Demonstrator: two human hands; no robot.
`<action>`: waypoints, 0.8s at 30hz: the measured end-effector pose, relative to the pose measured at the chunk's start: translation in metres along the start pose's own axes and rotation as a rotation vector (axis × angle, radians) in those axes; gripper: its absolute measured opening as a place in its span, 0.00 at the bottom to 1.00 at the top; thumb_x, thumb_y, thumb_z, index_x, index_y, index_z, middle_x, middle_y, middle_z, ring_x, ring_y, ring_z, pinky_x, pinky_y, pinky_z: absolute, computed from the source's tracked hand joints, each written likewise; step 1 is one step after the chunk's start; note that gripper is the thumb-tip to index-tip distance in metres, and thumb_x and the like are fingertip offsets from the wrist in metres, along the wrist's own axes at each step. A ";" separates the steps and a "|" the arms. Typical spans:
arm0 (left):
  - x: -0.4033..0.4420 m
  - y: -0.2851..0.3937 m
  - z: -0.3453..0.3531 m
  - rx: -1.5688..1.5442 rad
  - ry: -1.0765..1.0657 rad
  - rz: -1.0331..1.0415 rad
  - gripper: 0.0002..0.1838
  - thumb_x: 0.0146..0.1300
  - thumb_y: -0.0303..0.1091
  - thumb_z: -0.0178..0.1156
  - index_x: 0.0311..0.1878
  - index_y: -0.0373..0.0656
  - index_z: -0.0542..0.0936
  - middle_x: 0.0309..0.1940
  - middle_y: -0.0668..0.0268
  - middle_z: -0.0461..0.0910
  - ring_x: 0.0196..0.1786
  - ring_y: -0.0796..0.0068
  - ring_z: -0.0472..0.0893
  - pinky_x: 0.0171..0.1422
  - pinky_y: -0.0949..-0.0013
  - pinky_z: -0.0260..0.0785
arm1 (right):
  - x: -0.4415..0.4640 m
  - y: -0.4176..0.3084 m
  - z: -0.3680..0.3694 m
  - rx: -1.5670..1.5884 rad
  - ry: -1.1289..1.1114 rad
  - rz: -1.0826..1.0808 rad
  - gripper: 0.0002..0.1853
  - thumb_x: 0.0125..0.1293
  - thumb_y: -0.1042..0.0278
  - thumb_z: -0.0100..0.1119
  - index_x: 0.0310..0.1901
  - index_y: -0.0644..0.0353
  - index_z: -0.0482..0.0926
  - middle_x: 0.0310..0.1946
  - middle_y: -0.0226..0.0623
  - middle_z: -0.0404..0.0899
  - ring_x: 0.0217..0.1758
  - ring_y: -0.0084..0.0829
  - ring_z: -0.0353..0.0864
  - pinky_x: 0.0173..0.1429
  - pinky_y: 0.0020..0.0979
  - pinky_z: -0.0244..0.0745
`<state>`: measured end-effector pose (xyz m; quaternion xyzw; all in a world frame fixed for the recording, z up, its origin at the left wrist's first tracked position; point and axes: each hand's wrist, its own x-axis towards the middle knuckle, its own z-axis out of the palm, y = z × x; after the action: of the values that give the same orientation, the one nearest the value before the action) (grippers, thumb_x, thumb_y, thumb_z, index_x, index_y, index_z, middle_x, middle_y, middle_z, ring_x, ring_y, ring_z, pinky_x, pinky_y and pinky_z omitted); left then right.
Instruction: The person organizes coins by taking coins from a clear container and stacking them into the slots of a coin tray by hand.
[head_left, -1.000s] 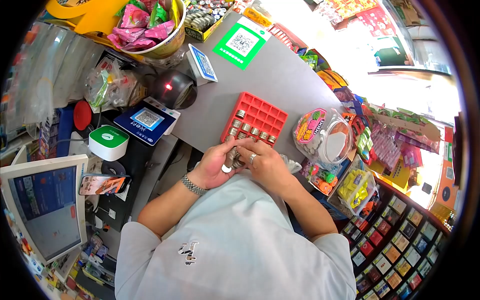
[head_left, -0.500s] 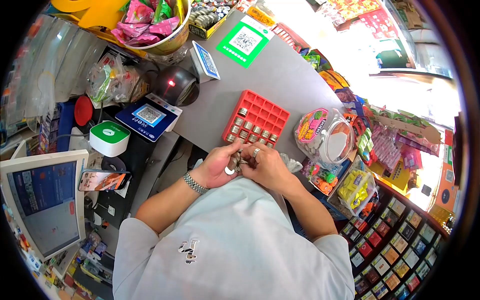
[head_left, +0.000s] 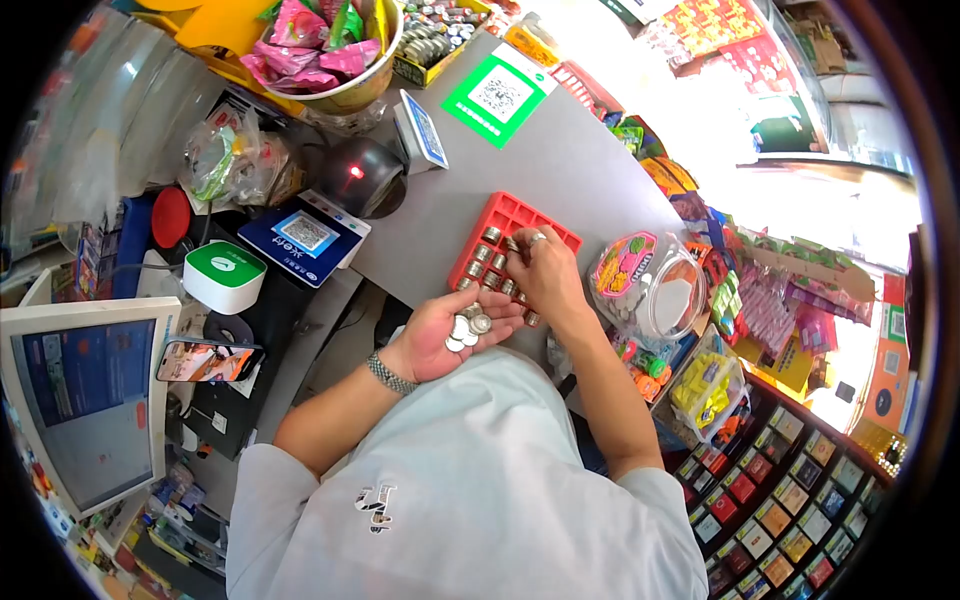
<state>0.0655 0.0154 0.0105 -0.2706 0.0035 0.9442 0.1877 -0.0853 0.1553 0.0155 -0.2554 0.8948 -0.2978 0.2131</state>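
My left hand point(head_left: 428, 338) lies palm up in front of my shirt, cupping a small heap of silver coins point(head_left: 470, 328). Over the red coin tray point(head_left: 513, 210) is my right hand point(head_left: 551, 284), its fingertips pinched around coins at one of the middle compartments. A ring shows on that hand. Stacks of coins point(head_left: 474, 268) stand in the tray's nearer and left compartments, while part of the tray is hidden under my right hand. A metal watch point(head_left: 390, 374) is on my left wrist.
A clear plastic jar point(head_left: 640, 285) stands right of the tray. To the left are a black scanner point(head_left: 358, 178), a blue QR-code stand point(head_left: 304, 240), a white-and-green box point(head_left: 224, 277), a phone point(head_left: 210, 360) and a monitor point(head_left: 88, 400). A green QR card point(head_left: 497, 95) lies on the grey counter.
My hands were together over the coins. The right hand has moved up and right to the tray with coins, and the left palm has opened out, showing the remaining coins.
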 end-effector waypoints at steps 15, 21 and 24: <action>0.003 -0.001 -0.005 0.026 0.006 0.028 0.26 0.85 0.44 0.42 0.63 0.26 0.76 0.65 0.42 0.78 0.72 0.45 0.75 0.80 0.52 0.69 | -0.019 0.020 0.025 -0.254 0.300 -0.482 0.17 0.58 0.79 0.67 0.51 0.62 0.84 0.43 0.38 0.83 0.49 0.41 0.83 0.53 0.40 0.82; 0.002 0.001 -0.002 0.030 0.011 0.010 0.27 0.85 0.44 0.42 0.63 0.26 0.76 0.65 0.43 0.78 0.72 0.45 0.75 0.79 0.53 0.70 | -0.016 0.018 0.030 -0.212 0.390 -0.419 0.16 0.57 0.82 0.69 0.49 0.60 0.85 0.42 0.37 0.83 0.46 0.40 0.82 0.48 0.38 0.82; 0.002 0.001 -0.003 0.056 0.036 0.018 0.27 0.85 0.46 0.42 0.63 0.27 0.76 0.65 0.44 0.78 0.72 0.46 0.76 0.79 0.54 0.71 | -0.020 0.020 0.020 -0.265 0.310 -0.418 0.19 0.54 0.79 0.67 0.50 0.61 0.85 0.44 0.37 0.83 0.49 0.40 0.81 0.50 0.38 0.81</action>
<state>0.0648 0.0150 0.0068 -0.2823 0.0357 0.9403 0.1867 -0.0658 0.1723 -0.0067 -0.4112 0.8758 -0.2513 -0.0272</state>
